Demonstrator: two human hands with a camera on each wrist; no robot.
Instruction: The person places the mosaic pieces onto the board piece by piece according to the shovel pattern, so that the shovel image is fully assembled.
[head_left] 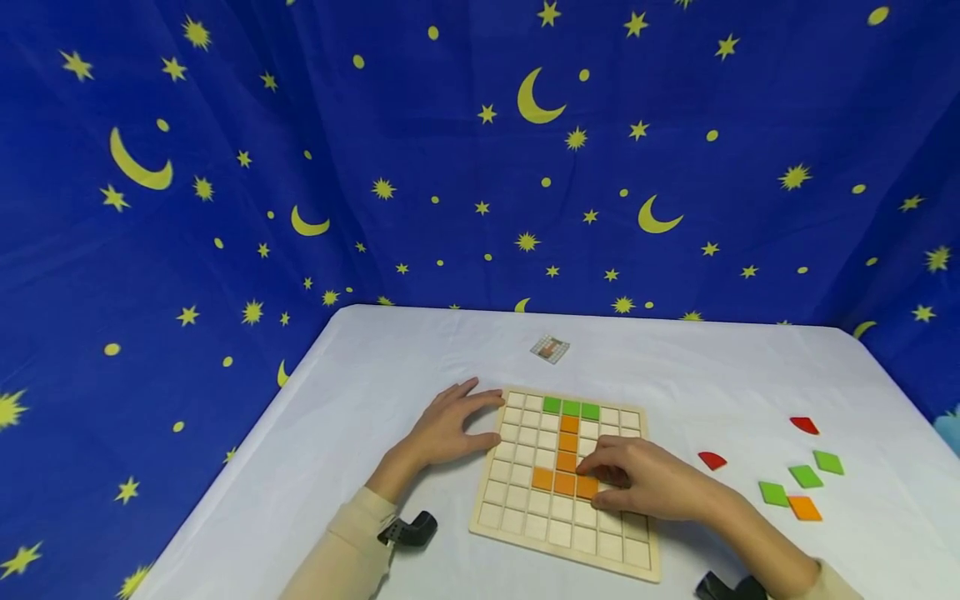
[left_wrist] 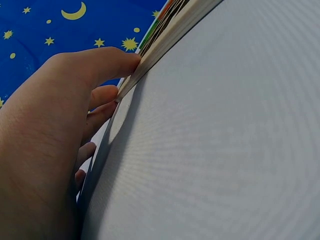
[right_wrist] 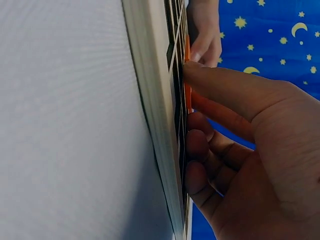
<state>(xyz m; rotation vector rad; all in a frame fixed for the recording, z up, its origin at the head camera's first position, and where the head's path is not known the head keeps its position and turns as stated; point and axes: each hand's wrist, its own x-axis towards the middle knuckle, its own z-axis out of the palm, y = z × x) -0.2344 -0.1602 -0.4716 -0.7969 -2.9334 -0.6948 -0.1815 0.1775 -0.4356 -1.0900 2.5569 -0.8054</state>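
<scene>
A wooden grid board (head_left: 558, 546) lies on the table. Three green square tiles (head_left: 571, 408) sit in its top row, with a column of orange square tiles (head_left: 567, 442) below them and an orange row at the column's foot. My right hand (head_left: 648, 479) is over the board's right half, thumb and index finger pinching the orange tile (head_left: 587, 488) at that row's right end. Its other fingers are curled close over the grid. At the board's left edge, my left hand (head_left: 447, 425) has its fingers spread, with thumb and index fingertip touching the rim.
To the right on the white table (head_left: 390, 350) lie loose green tiles (head_left: 806, 477), an orange tile (head_left: 805, 508) and two red quarter-round pieces (head_left: 712, 460). A small patterned card (head_left: 551, 348) lies beyond the board. A blue star-and-moon cloth (head_left: 450, 150) hangs behind.
</scene>
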